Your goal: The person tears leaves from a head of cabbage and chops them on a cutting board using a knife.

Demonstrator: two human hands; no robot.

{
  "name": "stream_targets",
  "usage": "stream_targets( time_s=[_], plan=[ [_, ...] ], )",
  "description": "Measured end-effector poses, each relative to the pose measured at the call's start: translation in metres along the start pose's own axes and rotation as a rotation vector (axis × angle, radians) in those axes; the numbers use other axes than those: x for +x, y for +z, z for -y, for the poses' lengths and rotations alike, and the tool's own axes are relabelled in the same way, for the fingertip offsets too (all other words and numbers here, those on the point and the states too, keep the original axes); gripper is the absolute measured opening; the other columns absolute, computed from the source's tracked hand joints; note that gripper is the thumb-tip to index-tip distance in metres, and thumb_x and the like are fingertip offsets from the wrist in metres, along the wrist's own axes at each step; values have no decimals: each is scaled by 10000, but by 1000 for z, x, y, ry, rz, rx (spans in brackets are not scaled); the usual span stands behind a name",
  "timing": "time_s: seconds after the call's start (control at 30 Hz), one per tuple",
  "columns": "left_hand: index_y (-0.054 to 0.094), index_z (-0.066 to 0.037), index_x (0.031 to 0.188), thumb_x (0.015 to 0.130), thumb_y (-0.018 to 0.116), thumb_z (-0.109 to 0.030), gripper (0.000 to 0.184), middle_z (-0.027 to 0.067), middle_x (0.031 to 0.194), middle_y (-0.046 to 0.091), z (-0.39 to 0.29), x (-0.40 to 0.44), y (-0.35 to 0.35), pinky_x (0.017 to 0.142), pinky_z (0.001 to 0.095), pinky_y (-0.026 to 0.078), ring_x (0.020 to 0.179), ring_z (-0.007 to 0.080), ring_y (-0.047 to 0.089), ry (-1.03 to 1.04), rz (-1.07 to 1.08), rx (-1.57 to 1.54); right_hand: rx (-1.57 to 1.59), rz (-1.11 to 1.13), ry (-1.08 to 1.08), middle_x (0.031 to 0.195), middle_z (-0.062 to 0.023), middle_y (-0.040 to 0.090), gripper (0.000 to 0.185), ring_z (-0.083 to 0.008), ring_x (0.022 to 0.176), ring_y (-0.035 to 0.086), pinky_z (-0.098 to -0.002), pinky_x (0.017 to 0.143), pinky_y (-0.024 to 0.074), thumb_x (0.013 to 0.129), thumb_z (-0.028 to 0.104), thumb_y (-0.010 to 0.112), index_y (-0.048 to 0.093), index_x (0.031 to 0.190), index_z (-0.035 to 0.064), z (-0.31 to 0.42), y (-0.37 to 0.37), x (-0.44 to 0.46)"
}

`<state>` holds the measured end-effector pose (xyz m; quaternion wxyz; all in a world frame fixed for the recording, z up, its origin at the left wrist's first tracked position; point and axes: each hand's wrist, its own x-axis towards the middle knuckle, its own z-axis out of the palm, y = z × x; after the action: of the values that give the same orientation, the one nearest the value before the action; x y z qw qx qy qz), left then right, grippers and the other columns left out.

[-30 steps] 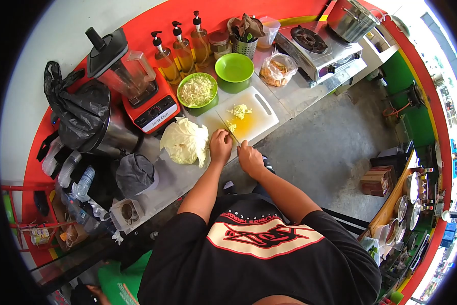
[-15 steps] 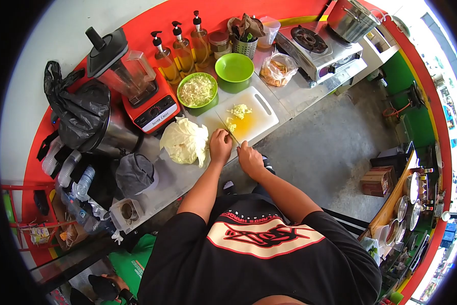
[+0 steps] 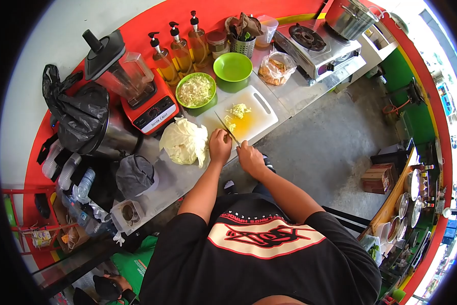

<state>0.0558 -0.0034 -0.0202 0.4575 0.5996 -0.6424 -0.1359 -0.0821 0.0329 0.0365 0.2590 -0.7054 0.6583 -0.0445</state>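
Note:
My right hand (image 3: 251, 159) is closed round the handle of a kitchen knife (image 3: 227, 127), whose blade slants up and left over the white cutting board (image 3: 265, 118). Beside the blade, at the board's near left edge, my left hand (image 3: 220, 146) has its fingers curled down; whatever they press on is hidden. Small heaps of shredded cabbage (image 3: 239, 109) lie on the board past the blade. A large piece of cabbage (image 3: 184, 142) rests on the counter just left of my left hand. Behind it, a green bowl (image 3: 211, 101) holds more shredded cabbage.
A second green bowl (image 3: 232, 67) stands behind the board, near a plastic bag of food (image 3: 277, 68). A red blender (image 3: 151, 105), three pump bottles (image 3: 180, 52) and a gas stove (image 3: 317, 51) line the counter. A person in a green shirt (image 3: 134, 262) is at lower left.
More of the knife blade shows now, its tip lying farther up and left over the board. My hands stay in nearly the same place. The person in green has shifted slightly.

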Motion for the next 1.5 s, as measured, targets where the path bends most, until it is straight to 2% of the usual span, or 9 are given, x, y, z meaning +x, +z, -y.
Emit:
stream_targets(
  time_s=[0.13,0.37,0.43,0.53,0.73,0.83,1.07,1.23,1.5],
  plan=[
    [596,-13,877,836,638,-56,73,152,942,624,-1,-1,0,811,467,493,917,382,602,-23,-4,9,10,3,-25,919,-311,703,336,-477,873,704,-543,781,564,1046,313,518,536,1063,-22,-5,4,5],
    [601,-4,871,851,620,-43,48,154,952,623,-1,-4,-1,808,466,490,935,389,598,5,4,-17,11,31,-82,924,-302,707,354,-479,875,704,-544,791,565,1042,335,529,540,1065,-18,-1,-11,22],
    [615,-3,895,857,626,-22,44,156,964,626,-2,-6,-1,818,464,489,945,391,599,23,-40,-44,4,70,-31,976,-291,716,316,-462,962,704,-532,851,558,1047,305,514,549,1054,-9,4,-18,15],
    [629,-10,911,859,644,-7,54,160,975,641,1,-9,0,832,460,488,954,390,601,32,-59,16,31,7,-34,934,-303,709,357,-480,883,703,-550,794,563,1038,335,533,528,1074,-20,-2,-4,5],
    [634,-15,936,866,662,-16,75,155,942,668,1,-10,2,840,456,482,960,382,604,23,-81,30,41,-14,-14,914,-314,701,357,-487,870,701,-554,784,563,1031,344,546,522,1071,-10,-7,8,2],
    [644,-20,955,865,674,-32,96,150,927,669,-5,-9,-3,849,461,479,964,380,604,-58,-64,50,40,4,-39,927,-309,702,358,-487,882,698,-556,794,560,1030,343,547,533,1069,-12,-6,-3,15],
    [673,-8,930,854,692,-55,90,148,979,664,6,-15,0,857,468,476,972,380,599,-7,-86,11,51,57,-68,951,-315,700,360,-493,918,691,-561,818,550,1030,338,542,554,1054,-21,-5,-13,19],
    [678,9,937,833,691,-60,126,159,1010,659,8,-16,4,851,464,481,978,381,596,-12,-111,38,66,9,11,948,-309,704,365,-495,901,692,-555,806,555,1036,342,535,541,1067,-22,-6,2,-3],
    [681,0,930,829,652,-44,113,165,954,672,1,-13,-2,847,456,493,937,389,610,-95,-80,-9,22,62,-42,951,-303,708,378,-482,918,700,-547,823,557,1037,347,536,544,1071,-29,-3,-17,20]
  ],
)
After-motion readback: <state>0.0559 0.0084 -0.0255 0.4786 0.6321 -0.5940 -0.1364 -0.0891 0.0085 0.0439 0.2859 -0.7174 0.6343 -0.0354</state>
